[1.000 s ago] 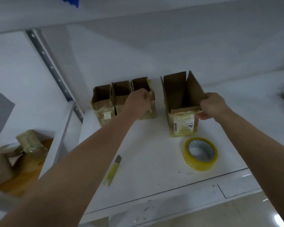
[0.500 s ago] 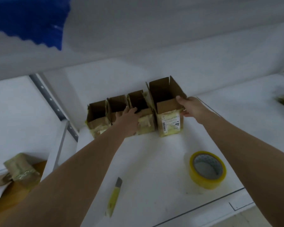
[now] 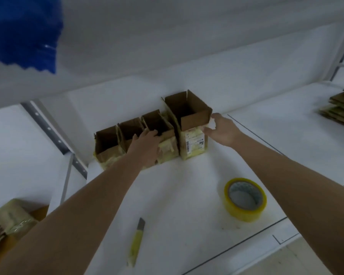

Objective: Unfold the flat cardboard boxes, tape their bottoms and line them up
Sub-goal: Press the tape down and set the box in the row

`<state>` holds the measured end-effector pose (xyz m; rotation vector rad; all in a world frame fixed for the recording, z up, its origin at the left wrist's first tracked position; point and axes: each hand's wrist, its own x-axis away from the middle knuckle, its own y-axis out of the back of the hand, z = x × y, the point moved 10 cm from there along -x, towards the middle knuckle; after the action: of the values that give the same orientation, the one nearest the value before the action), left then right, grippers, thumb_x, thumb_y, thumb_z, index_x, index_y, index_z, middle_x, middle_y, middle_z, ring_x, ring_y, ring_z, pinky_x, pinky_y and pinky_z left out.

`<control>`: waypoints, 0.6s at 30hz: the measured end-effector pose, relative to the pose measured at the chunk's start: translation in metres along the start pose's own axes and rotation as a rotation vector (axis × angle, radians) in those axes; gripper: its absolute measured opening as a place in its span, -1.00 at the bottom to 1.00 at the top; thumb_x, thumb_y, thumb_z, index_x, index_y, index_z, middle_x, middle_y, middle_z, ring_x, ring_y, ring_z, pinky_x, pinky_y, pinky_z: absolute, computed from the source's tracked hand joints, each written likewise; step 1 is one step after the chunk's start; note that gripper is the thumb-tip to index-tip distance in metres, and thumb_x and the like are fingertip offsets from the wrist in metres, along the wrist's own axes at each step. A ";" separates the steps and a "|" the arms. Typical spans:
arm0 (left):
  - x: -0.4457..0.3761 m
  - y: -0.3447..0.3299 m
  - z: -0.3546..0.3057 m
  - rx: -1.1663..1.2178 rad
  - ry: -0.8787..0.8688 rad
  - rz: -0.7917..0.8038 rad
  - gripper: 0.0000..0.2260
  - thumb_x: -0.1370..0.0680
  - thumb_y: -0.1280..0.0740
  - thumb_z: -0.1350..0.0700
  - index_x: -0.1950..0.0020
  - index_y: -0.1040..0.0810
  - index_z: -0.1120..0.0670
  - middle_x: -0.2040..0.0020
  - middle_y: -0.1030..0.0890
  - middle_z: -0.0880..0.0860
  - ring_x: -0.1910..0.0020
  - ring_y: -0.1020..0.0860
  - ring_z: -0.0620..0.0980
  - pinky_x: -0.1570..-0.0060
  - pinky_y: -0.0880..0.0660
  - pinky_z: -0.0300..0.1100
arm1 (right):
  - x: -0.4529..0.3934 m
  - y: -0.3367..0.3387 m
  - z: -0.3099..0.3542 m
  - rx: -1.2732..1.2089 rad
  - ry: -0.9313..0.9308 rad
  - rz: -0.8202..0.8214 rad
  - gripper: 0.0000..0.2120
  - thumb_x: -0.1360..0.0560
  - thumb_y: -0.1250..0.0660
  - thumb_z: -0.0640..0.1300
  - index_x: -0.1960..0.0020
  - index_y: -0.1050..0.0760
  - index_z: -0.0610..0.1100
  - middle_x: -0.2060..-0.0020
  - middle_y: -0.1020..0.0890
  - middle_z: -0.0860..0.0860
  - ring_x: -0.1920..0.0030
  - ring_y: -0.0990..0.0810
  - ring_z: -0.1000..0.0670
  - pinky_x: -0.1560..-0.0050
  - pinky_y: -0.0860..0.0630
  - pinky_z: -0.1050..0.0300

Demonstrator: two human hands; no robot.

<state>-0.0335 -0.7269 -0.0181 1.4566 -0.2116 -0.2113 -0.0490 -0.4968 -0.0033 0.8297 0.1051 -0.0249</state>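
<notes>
Four open boxes stand in a row at centre frame against the back wall (image 3: 246, 62). The tall box (image 3: 189, 124) now touches the third box (image 3: 159, 130); a second ago a gap showed. The right hand (image 3: 220, 130) has let go, fingers loosely spread just beside it. The left hand (image 3: 147, 145) rests flat on the shorter boxes. Tape roll (image 3: 244, 199) and yellow knife (image 3: 136, 241) lie on the white table (image 3: 187, 185) lower down; flat cardboard (image 3: 340, 108) is stacked far right.

White bench (image 3: 187, 195) against white wall (image 3: 207, 72); perforated metal upright (image 3: 54, 133) at left; blue object (image 3: 22, 30) upper left.
</notes>
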 end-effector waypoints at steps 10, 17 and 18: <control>0.019 0.055 -0.200 0.194 -0.275 -0.206 -0.60 -0.64 -0.19 0.05 -0.46 -0.33 0.12 -0.38 -0.39 0.14 -0.35 -0.35 0.12 -0.32 -0.30 -0.04 | 0.097 0.113 -0.066 0.462 0.119 -0.165 -0.58 -0.57 -0.28 0.05 -0.35 -0.42 -0.13 -0.18 -0.55 -0.14 -0.26 -0.46 -0.16 -0.17 -0.48 -0.03; 0.025 0.069 -0.364 0.268 -0.390 -0.194 -0.62 -0.63 -0.21 0.04 -0.43 -0.37 0.11 -0.36 -0.41 0.13 -0.34 -0.33 0.13 -0.22 -0.39 0.01 | 0.181 0.216 -0.168 0.614 0.017 -0.175 -0.58 -0.58 -0.26 0.07 -0.35 -0.42 -0.13 -0.18 -0.56 -0.13 -0.23 -0.49 -0.17 -0.09 -0.49 -0.03; 0.026 0.072 -0.387 0.276 -0.409 -0.198 -0.62 -0.63 -0.21 0.04 -0.43 -0.38 0.12 -0.36 -0.42 0.13 -0.34 -0.34 0.14 -0.22 -0.41 0.02 | 0.192 0.231 -0.183 0.623 -0.007 -0.179 -0.57 -0.58 -0.27 0.07 -0.35 -0.42 -0.14 -0.18 -0.56 -0.13 -0.23 -0.49 -0.17 -0.09 -0.49 -0.03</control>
<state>0.0967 -0.3562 0.0144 1.6991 -0.4422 -0.6649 0.1413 -0.2023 0.0247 1.4401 0.1689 -0.2383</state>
